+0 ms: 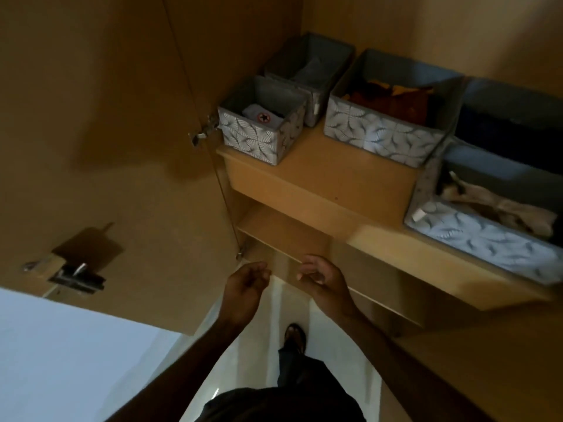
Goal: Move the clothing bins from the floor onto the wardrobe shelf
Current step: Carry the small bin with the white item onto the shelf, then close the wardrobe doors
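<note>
Both hands, left (246,284) and right (323,280), loosely curled, empty; grey leaf-print fabric bins (377,132) on tan wooden wardrobe shelf (323,178).

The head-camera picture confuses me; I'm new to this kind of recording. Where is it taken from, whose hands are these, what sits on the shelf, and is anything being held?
No machine here: a person wears one wide-angle camera on the head, so you look down along their own arms. The left hand and right hand hang loosely curled before the brown wooden shelf, holding nothing. On the shelf stand five grey fabric bins, some leaf-patterned: a small square bin with a folded grey garment, a narrow bin behind it, a wide bin of brown and orange clothes, a front right bin with beige cloth, and a dark bin behind that. The open wardrobe door is at left.
</note>
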